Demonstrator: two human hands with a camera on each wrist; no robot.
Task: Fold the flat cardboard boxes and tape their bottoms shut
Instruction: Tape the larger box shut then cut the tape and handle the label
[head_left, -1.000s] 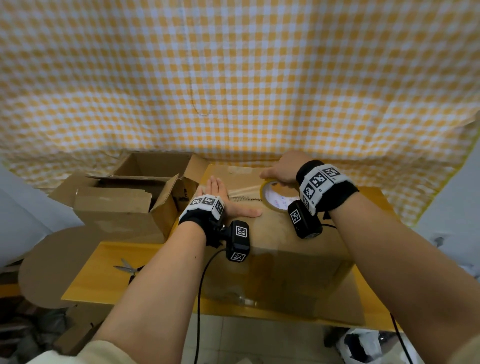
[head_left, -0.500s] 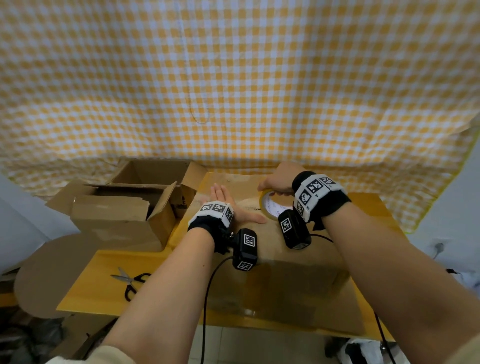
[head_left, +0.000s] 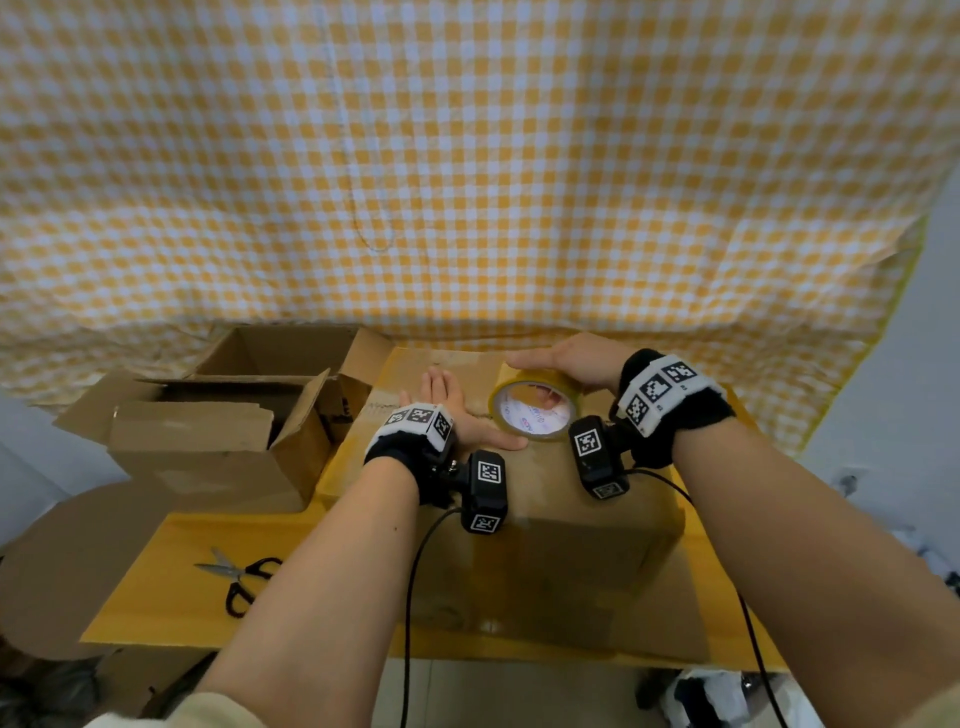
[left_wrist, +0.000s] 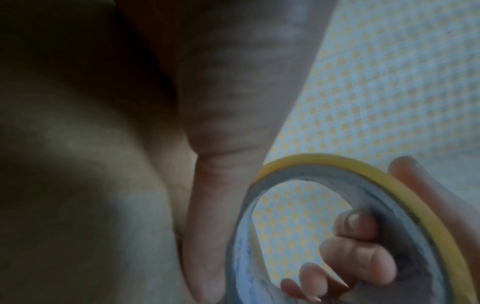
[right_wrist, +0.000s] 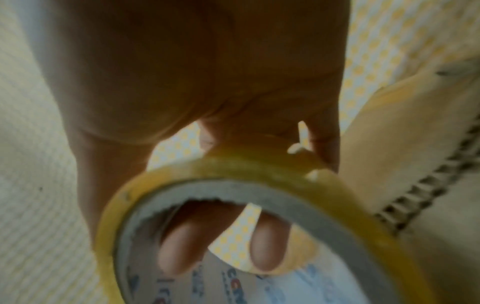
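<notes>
While the far left is taken up by two already erected cardboard boxes (head_left: 218, 415) and a pair of scissors (head_left: 241, 577) on the yellow table (head_left: 156, 613), the work itself is done at the centre. Next comes the left hand (head_left: 452, 410), laid flat with straight fingers on the upturned bottom of the box being taped (head_left: 545, 519), holding nothing and pressing beside the flap seam. Just right of its thumb, the roll of clear packing tape (head_left: 535, 410) is stood on edge on that bottom, and is gripped by the right hand (head_left: 571, 358): the palm is laid over the top of the roll and the fingertips (right_wrist: 267, 255) are curled through its core.

A crooked or wrinkled strip is judged the chief risk, caused by the roll being pulled off the line of the seam. Were the flat hand lifted early, the flaps could spring apart and a gap be taped over. The roll might also slip, since it is held from above only. Whether tape is already stuck to the cardboard cannot be told.
</notes>
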